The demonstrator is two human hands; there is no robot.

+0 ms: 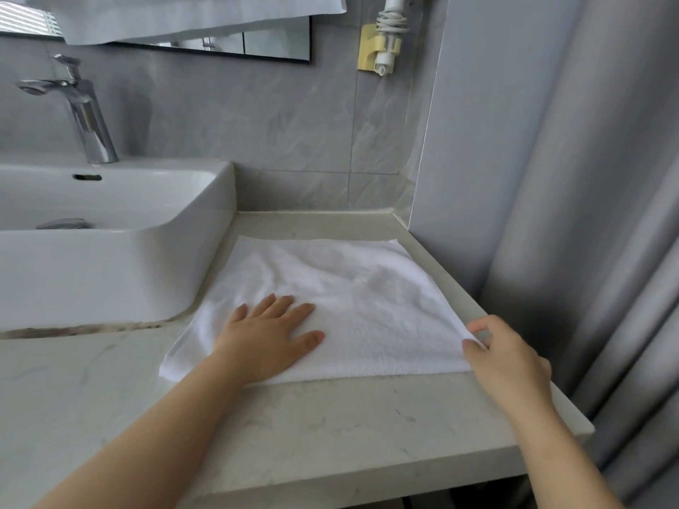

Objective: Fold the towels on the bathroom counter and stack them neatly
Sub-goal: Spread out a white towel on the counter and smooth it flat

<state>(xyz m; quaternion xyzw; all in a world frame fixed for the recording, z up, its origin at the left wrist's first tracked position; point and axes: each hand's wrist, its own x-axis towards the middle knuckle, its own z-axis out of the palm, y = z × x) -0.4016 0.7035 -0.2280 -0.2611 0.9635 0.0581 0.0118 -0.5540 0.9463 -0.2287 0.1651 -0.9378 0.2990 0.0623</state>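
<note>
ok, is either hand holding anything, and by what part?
The right hand pinches the white towel at its near right corner. The left hand only presses flat on the towel, holding nothing.

The towel is plain white with no pattern. Under it, the counter is pale cream with faint grey veins, like marble. Left of the towel, the sink is glossy white, with a dark, stained seam along its base. Behind the sink, the faucet is shiny chrome. Beyond the towel, the wall tiles are mottled grey. Above the towel, a holder is pale yellow. Right of the towel, the curtain is plain grey.
</note>
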